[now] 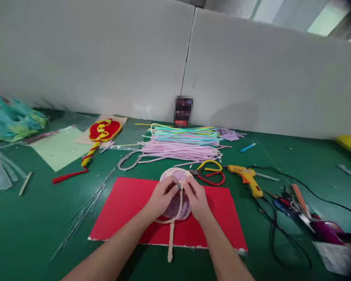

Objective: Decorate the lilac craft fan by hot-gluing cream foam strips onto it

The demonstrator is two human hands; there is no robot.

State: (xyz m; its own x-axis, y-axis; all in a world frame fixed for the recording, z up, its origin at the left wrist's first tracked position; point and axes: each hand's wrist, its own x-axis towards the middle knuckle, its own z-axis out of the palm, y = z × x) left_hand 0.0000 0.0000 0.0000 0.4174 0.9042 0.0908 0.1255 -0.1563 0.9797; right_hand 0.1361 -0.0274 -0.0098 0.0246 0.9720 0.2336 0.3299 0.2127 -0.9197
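Nearest the camera lie the person's two bare forearms, the left forearm (117, 249) and the right forearm (225, 253), slanting inward from the lower corners over a red board (220, 205) on the green table (32, 222). They end in the left grip (165, 193) and the right grip (197, 195), which meet above the upper half of a purple disc (173, 207) with a pale rim. The disc sits directly under both grips, its cream stem (171, 240) pointing back toward the person. Wrists are low, with fingers curled inward. Each grip is drawn into a fine pinch, and together they seem to have hold of the top end of a cream strand (181, 201); the fingers hide the exact contact. From there the strand drops across the disc and curves away below the left grip.

The step in hand looks like shaping or placing the strand on the disc's face. The next move seems to call for close fingertip control, with the loose length guided by one grip. Scissors (196, 172) lie just beyond the right grip, and a yellow glue gun (251, 183) farther to its right.
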